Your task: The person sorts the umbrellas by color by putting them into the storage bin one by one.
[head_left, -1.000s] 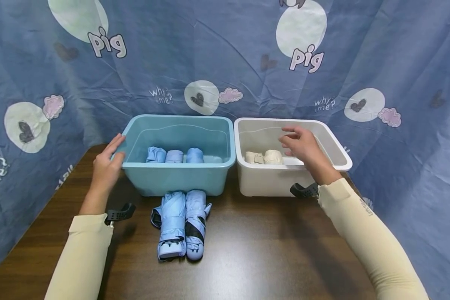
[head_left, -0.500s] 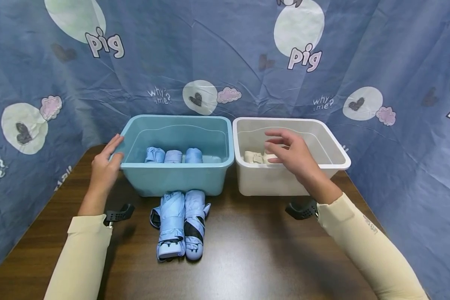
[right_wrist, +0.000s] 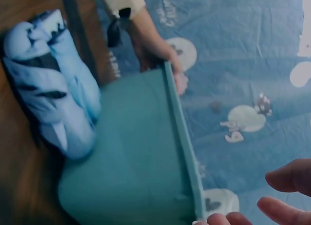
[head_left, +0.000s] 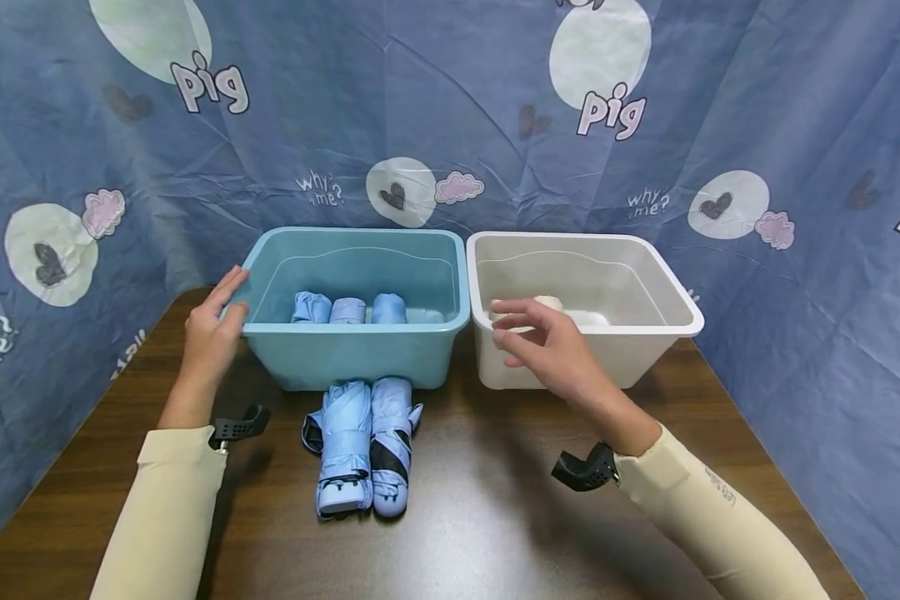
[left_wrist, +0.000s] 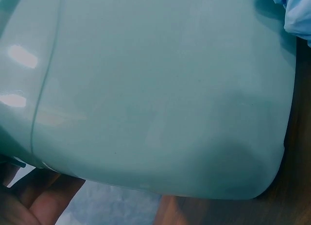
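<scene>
My left hand (head_left: 212,337) holds the left rim of the teal plastic bin (head_left: 352,358); its fingertips show along the bin wall in the left wrist view. Over the near left part of the white bin (head_left: 630,331) hovers my right hand (head_left: 551,354), fingers loosely bent with nothing between them. Two folded blue umbrellas, one light blue (head_left: 347,446) and one more violet-blue (head_left: 392,442), lie side by side in front of the teal bin. Inside that bin are three rolled blue bundles (head_left: 348,311). A cream roll (head_left: 549,302) shows in the white bin, partly hidden by my right hand.
Both bins stand next to each other at the back of the brown wooden table (head_left: 480,533). A blue printed cloth (head_left: 450,100) hangs behind them. A black camera mount sits on each wrist.
My right hand has moved from above the white bin's inside leftward and toward me, to its near left rim. The left hand stays on the teal bin. The umbrellas have not moved.
</scene>
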`<state>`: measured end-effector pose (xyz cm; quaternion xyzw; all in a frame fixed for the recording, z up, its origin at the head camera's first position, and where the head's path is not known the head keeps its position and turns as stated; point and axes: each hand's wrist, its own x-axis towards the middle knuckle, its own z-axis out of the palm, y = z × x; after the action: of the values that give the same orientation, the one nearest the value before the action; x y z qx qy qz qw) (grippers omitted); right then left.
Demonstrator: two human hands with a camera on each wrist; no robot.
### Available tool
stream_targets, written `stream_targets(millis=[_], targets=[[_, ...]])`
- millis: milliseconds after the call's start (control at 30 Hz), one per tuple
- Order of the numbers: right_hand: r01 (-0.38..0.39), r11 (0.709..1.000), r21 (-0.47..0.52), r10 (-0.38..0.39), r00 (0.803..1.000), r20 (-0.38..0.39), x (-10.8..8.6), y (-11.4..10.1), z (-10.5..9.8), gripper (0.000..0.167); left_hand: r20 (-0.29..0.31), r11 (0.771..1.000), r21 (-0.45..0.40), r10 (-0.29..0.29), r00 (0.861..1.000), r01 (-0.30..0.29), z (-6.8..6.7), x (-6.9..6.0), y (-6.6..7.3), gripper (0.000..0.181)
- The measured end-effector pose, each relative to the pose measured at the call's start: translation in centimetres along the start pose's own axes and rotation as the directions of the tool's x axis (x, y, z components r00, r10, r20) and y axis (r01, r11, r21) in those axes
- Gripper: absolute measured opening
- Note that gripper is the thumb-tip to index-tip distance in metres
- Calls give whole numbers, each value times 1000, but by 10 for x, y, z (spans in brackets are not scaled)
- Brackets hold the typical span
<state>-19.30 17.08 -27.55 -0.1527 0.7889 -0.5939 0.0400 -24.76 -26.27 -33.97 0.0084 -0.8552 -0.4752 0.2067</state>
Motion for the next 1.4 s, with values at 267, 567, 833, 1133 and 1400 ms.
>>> stream_targets(millis=[267, 567, 833, 1133, 1400], targets=[[-28, 999, 45, 26, 998, 52, -8, 17, 22, 36, -8, 1000, -18, 15, 1000, -15, 1, -1, -1, 48], [-132, 985, 111, 115, 982, 151, -11, 40, 64, 41, -15, 1000, -7, 4, 1000, -4, -3, -4, -4, 49], [-213, 958, 192, 176, 965, 192, -11, 71, 97, 53, -20, 1000, -11, 15, 1000, -16, 1, -2, -7, 48], [-299, 931, 210, 265, 948, 176, -11, 92, 117, 70, -18, 999, -39, 35, 999, -35, 6, -1, -6, 48], [-331, 924, 191, 297, 937, 185, -9, 98, 131, 75, -33, 999, -34, 28, 999, -29, 3, -1, -7, 48]])
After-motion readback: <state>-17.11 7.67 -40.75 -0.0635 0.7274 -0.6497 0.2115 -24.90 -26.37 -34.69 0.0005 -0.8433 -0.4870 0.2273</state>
